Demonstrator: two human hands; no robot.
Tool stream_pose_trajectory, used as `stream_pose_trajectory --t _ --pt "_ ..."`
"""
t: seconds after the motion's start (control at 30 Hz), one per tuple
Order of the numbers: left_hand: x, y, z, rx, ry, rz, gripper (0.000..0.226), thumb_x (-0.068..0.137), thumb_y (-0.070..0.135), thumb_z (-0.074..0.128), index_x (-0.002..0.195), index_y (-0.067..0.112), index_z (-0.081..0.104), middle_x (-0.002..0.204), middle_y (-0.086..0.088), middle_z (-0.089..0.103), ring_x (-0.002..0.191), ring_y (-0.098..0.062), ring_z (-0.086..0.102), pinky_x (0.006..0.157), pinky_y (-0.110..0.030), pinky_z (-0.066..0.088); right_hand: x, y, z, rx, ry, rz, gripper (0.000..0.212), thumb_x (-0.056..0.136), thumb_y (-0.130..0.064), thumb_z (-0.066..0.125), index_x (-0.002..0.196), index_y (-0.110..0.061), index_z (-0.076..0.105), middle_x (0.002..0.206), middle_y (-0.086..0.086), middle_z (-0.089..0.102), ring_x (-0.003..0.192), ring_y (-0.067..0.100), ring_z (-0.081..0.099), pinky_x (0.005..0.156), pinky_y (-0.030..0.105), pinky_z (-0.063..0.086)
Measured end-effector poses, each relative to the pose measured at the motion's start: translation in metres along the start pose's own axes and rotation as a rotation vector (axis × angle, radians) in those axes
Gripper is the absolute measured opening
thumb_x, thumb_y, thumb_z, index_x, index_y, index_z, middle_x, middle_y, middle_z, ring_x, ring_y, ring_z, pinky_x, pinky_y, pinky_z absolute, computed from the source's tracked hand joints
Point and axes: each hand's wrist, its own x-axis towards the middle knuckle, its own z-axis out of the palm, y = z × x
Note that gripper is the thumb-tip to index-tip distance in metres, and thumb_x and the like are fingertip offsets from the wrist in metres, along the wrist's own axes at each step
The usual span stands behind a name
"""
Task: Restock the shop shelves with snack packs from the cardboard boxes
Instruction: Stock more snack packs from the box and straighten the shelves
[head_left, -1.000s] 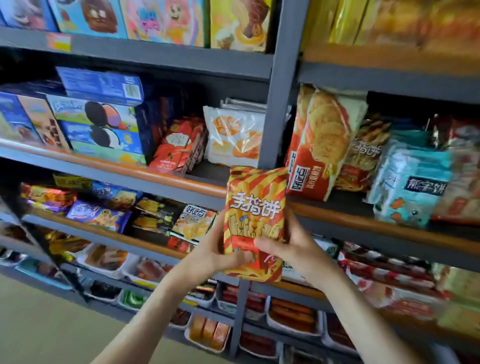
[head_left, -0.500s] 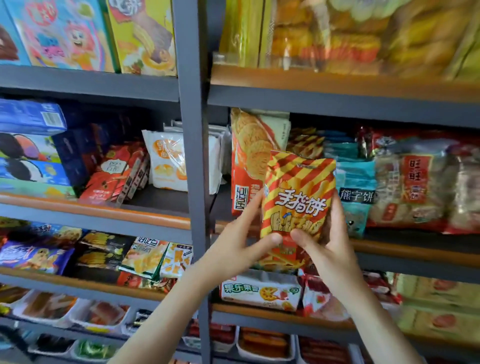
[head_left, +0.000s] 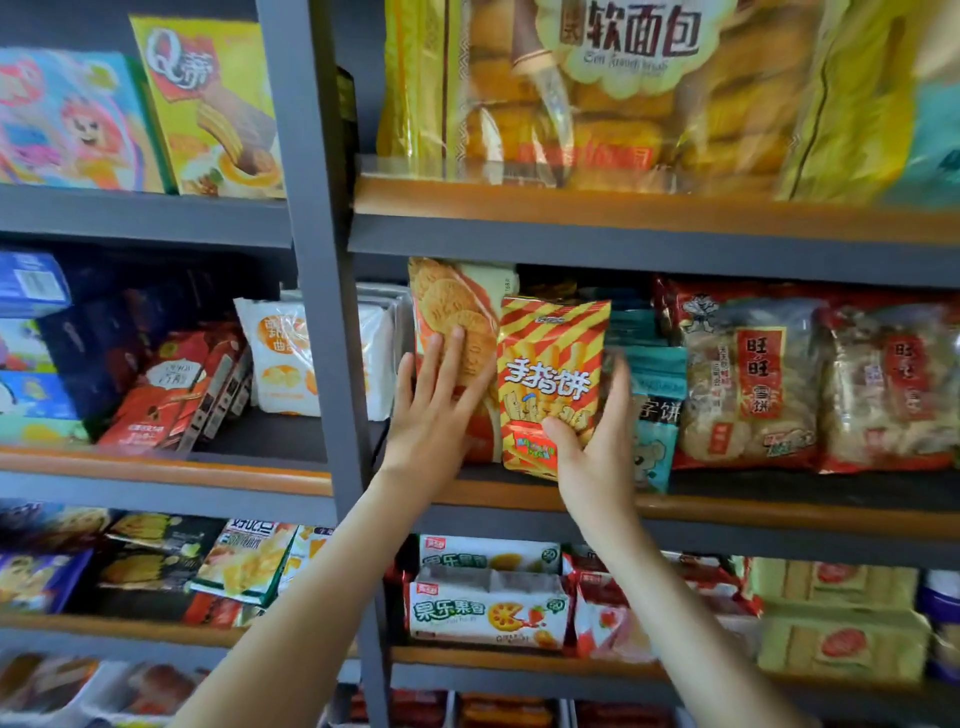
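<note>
On a grey shelf (head_left: 779, 540), right hand (head_left: 597, 457) grips glossy striped pack (head_left: 550, 364).

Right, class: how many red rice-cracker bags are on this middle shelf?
2: left rice-cracker bag beside the teal packs, right rice-cracker bag next to it; others may hide behind.

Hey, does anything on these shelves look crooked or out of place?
Yes. In the left bay, the red boxes on the middle shelf lean sideways rather than standing upright, and the snack packs on the shelf below lie tumbled at angles. The striped pack in the right hand looks upright.
</note>
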Motion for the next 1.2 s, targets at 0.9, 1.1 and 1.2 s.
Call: stream_pose_trajectory --t 0.9,1.1,1.2 --pt "-0.053 -0.012 -0.050 -0.422 0.020 0.145 0.048 0.086 0.009 0.063 0.131 0.007 0.049 0.145 -0.018 0.041 0.127 -0.033 0.043 0.106 -0.042 0.040 -0.001 0.016 0.026 -0.704 -0.238 -0.203 0.094 0.087 -0.020 0.068 0.154 -0.020 0.002 0.161 0.005 -0.005 0.147 0.020 -0.008 0.116 0.032 0.007" --pt "-0.064 -0.025 -0.052 -0.421 0.047 0.189 0.049 0.086 0.004 0.058 0.133 0.008 0.043 0.144 -0.015 0.041 0.123 -0.032 0.048 0.102 -0.041 0.044 0.016 0.000 0.024 -0.699 -0.365 -0.049 0.107 0.084 -0.011 0.071 0.152 -0.029 -0.009 0.157 -0.004 -0.026 0.146 0.020 -0.016 0.109 0.039 0.032" --pt "-0.048 -0.015 -0.041 -0.305 0.065 0.136 0.071 0.079 -0.002 0.069 0.141 0.010 0.037 0.150 -0.017 0.032 0.136 -0.033 0.033 0.111 -0.042 0.032 0.020 0.001 0.020 -0.725 -0.405 -0.081 0.106 0.085 -0.006 0.069 0.152 -0.027 -0.010 0.156 -0.006 -0.026 0.146 0.018 -0.014 0.108 0.035 0.033"
